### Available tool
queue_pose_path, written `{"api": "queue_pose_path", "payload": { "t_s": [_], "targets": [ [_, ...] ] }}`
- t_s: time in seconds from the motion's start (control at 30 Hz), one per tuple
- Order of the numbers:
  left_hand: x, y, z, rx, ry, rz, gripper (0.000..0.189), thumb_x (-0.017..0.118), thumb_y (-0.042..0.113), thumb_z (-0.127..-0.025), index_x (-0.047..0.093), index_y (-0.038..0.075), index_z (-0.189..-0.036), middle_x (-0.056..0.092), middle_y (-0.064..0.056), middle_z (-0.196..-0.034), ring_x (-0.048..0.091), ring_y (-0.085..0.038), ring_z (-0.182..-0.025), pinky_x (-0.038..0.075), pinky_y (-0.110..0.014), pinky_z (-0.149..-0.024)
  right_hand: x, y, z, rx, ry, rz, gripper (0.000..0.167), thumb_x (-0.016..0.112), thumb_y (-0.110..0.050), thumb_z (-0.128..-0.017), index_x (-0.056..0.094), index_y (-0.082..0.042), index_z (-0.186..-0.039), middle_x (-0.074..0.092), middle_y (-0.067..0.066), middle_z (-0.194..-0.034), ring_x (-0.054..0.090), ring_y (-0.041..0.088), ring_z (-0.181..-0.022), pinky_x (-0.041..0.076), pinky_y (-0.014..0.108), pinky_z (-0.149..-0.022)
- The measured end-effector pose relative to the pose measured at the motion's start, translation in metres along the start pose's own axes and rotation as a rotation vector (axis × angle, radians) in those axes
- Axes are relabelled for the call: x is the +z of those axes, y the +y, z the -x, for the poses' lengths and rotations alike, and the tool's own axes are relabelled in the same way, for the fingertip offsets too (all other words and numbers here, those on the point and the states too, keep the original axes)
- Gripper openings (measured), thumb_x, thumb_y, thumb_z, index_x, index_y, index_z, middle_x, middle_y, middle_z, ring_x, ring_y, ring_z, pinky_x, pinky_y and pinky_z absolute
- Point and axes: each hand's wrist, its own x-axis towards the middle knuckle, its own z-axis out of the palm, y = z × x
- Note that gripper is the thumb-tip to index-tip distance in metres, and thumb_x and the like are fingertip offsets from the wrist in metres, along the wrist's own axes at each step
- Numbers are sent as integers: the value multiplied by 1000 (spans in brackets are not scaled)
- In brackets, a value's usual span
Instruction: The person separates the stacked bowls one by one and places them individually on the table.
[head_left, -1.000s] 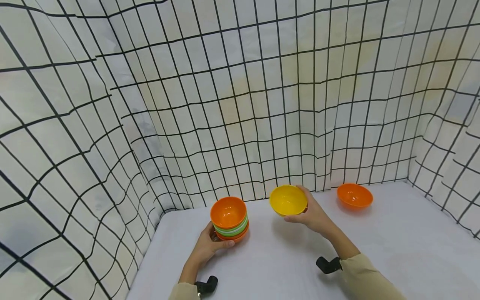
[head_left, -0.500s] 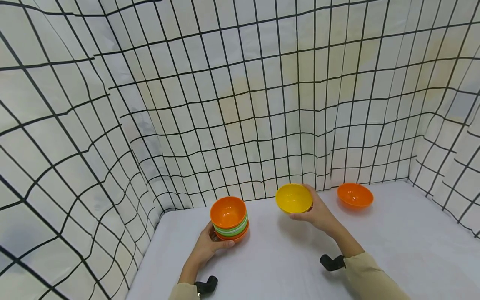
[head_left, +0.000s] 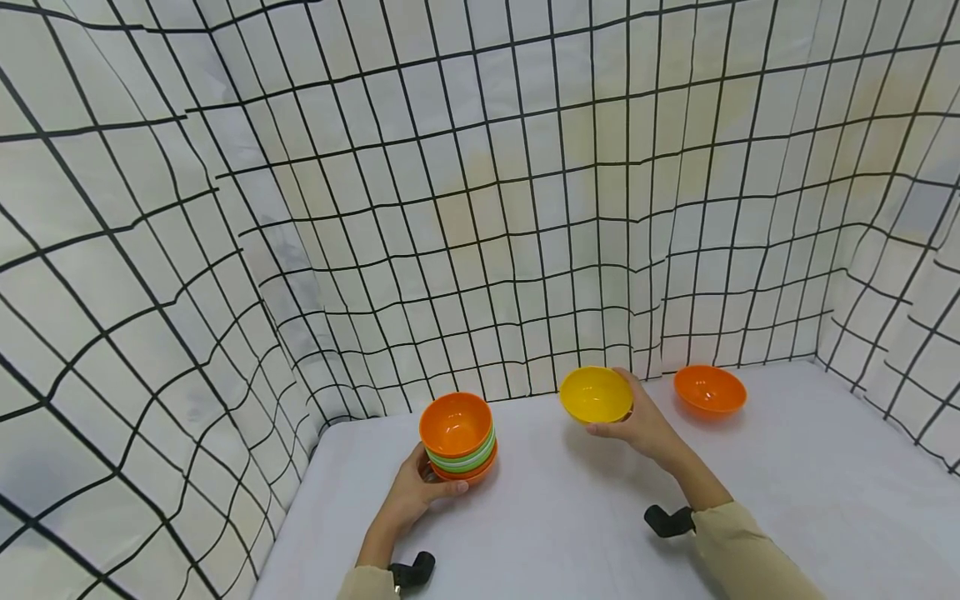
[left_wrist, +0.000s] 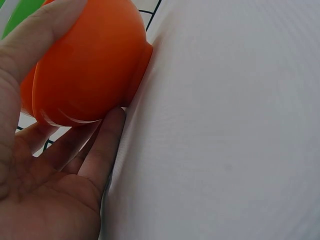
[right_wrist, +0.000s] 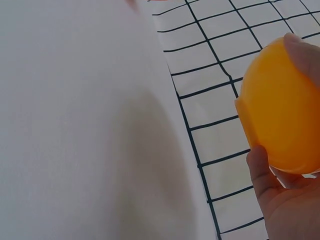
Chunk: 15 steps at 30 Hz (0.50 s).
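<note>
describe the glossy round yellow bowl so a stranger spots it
Look above the white cloth-covered table. There, the right grip holds the yellow bowl, between an orange-topped stack of round bowls and a lone round orange bowl. It alone is yellow.

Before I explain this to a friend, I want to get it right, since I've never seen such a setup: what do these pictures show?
There is no machine: these are a person's bare hands. The wide picture comes from a camera worn on the head; the two close ones come from a camera on each wrist. The left hand grips a stack of bowls, orange on top with green below. The right hand holds a yellow bowl above the white surface. To its right, another orange bowl sits on that surface.
</note>
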Motion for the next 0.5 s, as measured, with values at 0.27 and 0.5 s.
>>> {"api": "queue_pose_path", "payload": {
  "t_s": [0.27, 0.5],
  "targets": [
    [0, 0, 0, 9, -3, 5, 88, 94, 28, -72, 47, 22, -146, 59, -1, -145, 55, -26, -134, 41, -52, -120, -6, 7, -1, 2, 15, 11, 124, 91, -41, -76, 9, -12, -164, 26, 20, -165, 37, 40, -142, 35, 63, -120],
    [0, 0, 0, 3, 1, -1, 88, 95, 28, -72, 47, 22, -146, 59, -1, -145, 55, -26, -134, 41, -53, -120, -12, 18, -6, 18, 23, 31, 127, 90, -46, -74, 7, -10, -163, 23, 22, -165, 35, 42, -143, 33, 65, -121]
  ]
}}
